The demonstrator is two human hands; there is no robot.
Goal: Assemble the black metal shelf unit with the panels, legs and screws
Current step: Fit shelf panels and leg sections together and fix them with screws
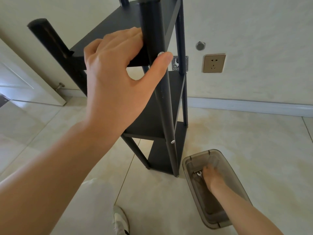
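Note:
The black shelf unit (162,102) stands upright on the tiled floor with several panels fixed between round black legs. My left hand (118,68) grips the top panel's front edge next to the near right leg (152,31), thumb resting by a silver screw head (160,54). A second silver screw (172,141) shows lower on the same leg. My right hand (211,177) reaches down into a grey translucent bin (189,165) on the floor, fingers beside a small silver wrench (199,174). Whether the hand holds anything is unclear.
A cream wall stands right behind the shelf, with a gold socket (214,63) and a round metal fitting (200,45). A white door (25,82) with a doorstop (60,86) is at the left. My shoe (120,221) is at the bottom.

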